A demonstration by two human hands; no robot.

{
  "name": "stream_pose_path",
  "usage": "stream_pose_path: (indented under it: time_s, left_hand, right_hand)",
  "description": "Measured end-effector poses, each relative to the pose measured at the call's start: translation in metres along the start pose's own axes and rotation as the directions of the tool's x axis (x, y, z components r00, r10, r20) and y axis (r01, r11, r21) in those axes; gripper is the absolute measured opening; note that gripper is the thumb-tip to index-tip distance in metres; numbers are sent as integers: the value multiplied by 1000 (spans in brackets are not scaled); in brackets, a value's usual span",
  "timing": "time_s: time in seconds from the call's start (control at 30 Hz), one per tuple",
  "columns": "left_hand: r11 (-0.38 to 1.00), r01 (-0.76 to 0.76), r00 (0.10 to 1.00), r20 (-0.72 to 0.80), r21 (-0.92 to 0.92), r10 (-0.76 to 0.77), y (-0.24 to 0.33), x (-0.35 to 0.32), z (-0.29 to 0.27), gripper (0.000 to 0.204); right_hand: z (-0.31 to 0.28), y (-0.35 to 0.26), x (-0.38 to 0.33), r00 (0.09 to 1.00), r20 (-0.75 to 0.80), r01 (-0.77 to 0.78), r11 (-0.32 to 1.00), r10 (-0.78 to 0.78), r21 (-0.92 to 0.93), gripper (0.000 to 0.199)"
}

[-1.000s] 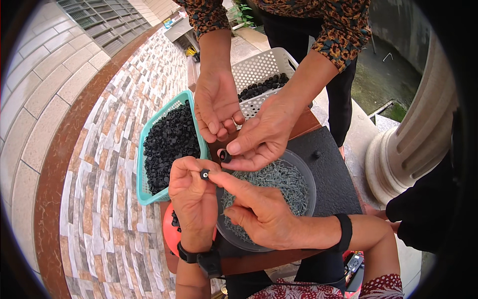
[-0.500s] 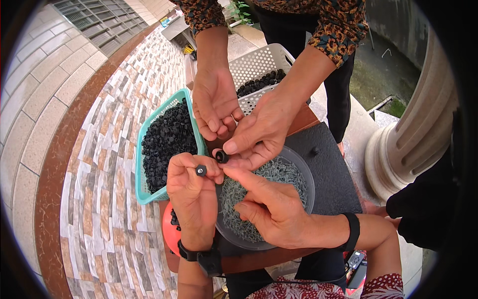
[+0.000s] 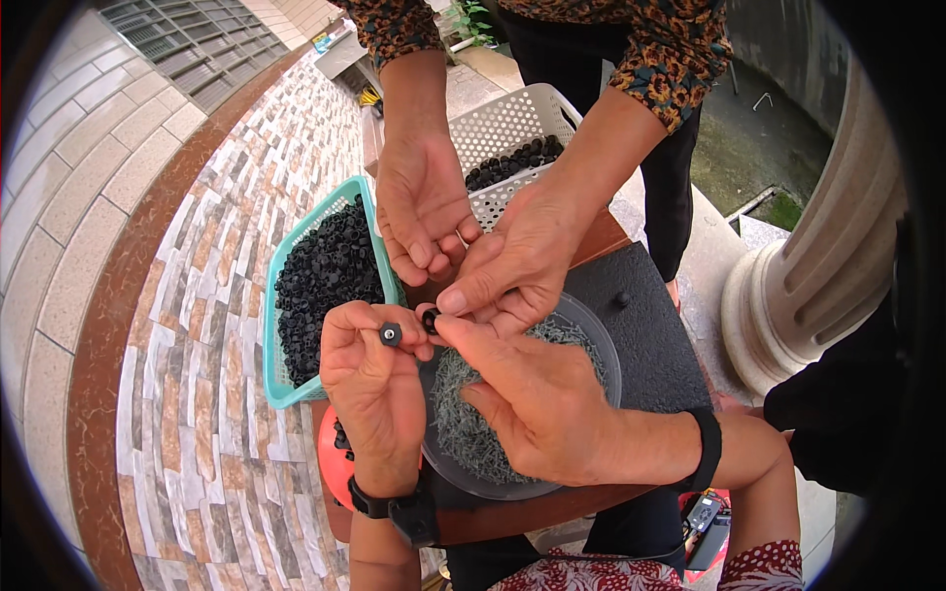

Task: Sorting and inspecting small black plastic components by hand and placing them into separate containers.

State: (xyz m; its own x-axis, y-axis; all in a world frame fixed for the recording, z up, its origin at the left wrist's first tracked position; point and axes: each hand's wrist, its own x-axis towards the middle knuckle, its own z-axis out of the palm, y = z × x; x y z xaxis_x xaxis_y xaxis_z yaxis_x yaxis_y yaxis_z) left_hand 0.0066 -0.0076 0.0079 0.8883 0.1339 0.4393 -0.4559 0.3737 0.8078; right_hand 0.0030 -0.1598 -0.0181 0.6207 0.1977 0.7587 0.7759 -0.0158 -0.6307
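My left hand (image 3: pixel 379 404) pinches a small black knob (image 3: pixel 390 334) with a metal centre turned toward me. My right hand (image 3: pixel 542 409) stretches its index finger to a black ring-like piece (image 3: pixel 431 318), its thumb standing apart and its other fingers curled. That piece is at the fingertips of the person opposite, whose right-side hand (image 3: pixel 532 256) reaches down to it. The person's other hand (image 3: pixel 424 197) hangs palm up, fingers loosely bent. Under my right hand, a clear round tub (image 3: pixel 613 369) holds many thin grey screws (image 3: pixel 468 424), partly hidden.
A teal basket (image 3: pixel 272 374) full of black pieces stands on the left. Behind is a white perforated basket (image 3: pixel 503 108) with more. A red bowl (image 3: pixel 331 458) sits by my left wrist. One black piece (image 3: pixel 621 299) lies on the dark board (image 3: pixel 660 345). A column (image 3: pixel 788 325) rises at right.
My left hand and the knob have shifted slightly left. My right index finger has moved slightly left, now overlapping the ring-like piece. The other person's hands have barely moved.
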Motion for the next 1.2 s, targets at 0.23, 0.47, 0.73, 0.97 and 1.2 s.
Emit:
stream_pose_path:
  time_s: [0.23,0.47,0.73,0.97,1.2]
  left_hand:
    - [999,-47,999,9,27,47,-2,1,-1,18]
    - [1000,-21,1000,21,17,20,-3,1,-4,18]
    - [1000,-17,999,28,12,16,-8,4,-7,19]
    - [1000,-10,1000,23,27,10,-7,2,-10,19]
    - [1000,-18,1000,21,15,17,-9,4,-9,18]
  right_hand:
    - [8,-3,-8,996,89,-23,998,28,-58,67]
    - [7,-7,-4,971,162,-187,981,176,57,69]
    - [10,0,-7,972,185,-145,989,142,4,68]
    - [8,-2,-6,965,218,-151,988,148,-1,67]
    - [8,0,-5,969,217,-113,993,115,-21,68]
